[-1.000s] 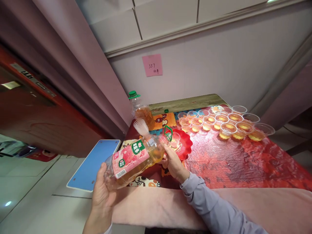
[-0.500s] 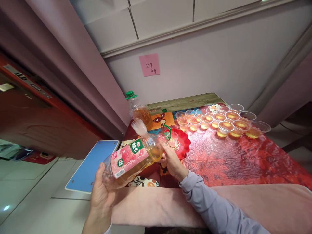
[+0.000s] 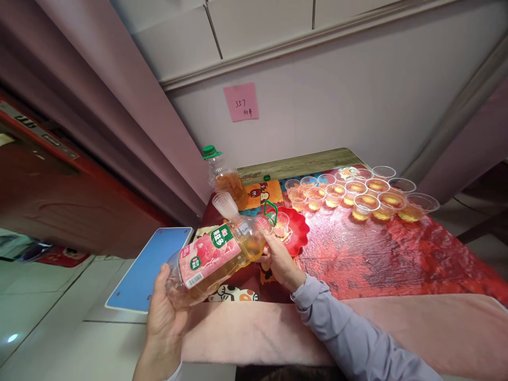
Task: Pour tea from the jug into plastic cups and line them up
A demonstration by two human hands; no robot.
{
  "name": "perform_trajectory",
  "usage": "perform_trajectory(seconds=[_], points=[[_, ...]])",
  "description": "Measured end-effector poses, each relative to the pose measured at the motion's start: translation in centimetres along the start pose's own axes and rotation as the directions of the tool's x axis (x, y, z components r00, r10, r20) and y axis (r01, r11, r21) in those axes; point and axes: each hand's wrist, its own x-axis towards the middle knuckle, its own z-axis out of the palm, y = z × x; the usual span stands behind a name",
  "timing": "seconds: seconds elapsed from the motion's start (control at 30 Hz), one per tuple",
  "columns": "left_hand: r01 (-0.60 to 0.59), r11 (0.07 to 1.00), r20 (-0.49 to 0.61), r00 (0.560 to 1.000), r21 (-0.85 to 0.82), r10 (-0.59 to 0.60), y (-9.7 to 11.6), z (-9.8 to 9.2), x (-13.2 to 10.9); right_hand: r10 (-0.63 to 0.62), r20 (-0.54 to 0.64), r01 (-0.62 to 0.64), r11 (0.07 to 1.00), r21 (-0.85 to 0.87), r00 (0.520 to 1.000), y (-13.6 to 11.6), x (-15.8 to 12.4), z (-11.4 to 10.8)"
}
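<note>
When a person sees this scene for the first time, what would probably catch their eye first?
Probably the pink-labelled bottle, tilted mid-picture between the left hand and right hand, its neck toward the red dish. Next, the clear cups, many holding yellowish liquid, clustered toward the table's far right, and the pink note on the wall.

Smooth plastic bottle [image 3: 216, 259], glossy tablecloth [image 3: 373, 254].

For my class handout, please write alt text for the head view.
A left hand and a right hand hold a tilted bottle, its neck toward a cup in a red dish. Cups of amber drink stand to the right; another bottle stands behind.
</note>
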Motion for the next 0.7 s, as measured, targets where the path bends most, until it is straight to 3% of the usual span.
perform_trajectory(seconds=[0.7], points=[[0.068,0.996,0.105,0.992,-0.054,-0.062,-0.2,-1.2,1.0,-0.007,0.01,0.007,1.0,-0.016,1.0,0.2,0.2,-0.1]])
